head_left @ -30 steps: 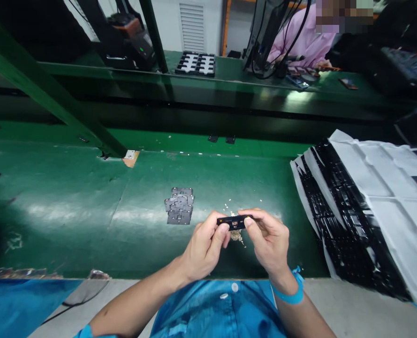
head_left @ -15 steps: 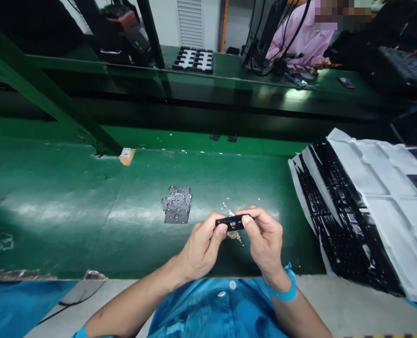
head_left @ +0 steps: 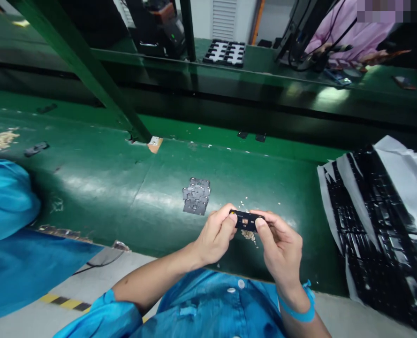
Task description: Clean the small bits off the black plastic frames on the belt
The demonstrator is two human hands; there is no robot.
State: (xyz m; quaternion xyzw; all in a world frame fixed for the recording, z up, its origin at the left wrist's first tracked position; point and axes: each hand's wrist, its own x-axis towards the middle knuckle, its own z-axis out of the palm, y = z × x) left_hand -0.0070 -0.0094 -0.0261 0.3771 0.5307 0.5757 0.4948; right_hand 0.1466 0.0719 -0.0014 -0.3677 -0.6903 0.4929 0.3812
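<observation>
Between both hands is a thin black plastic part (head_left: 246, 221) with a small rectangular cut-out in its middle. My left hand (head_left: 218, 233) pinches its left end between thumb and fingers. The right end is gripped by my right hand (head_left: 280, 244), thumb on top, a blue band round that wrist. Beneath the part, a small heap of tiny beige pieces (head_left: 249, 234) lies on the green bench, partly covered by the hands. To the left of my hands, several similar dark plates (head_left: 196, 197) lie in an overlapping pile.
Black trays with white sheets (head_left: 373, 225) are stacked at the right. A green post (head_left: 99, 89) slants down to the bench. Two small black parts (head_left: 252, 136) lie farther back. A blue-sleeved person (head_left: 6, 197) is at the left; a pink-sleeved person (head_left: 352, 33) sits across.
My view has swung to the left, bringing a neighbour's blue sleeve into sight. The black part is tilted so more of its face shows; both hands still grip it.
</observation>
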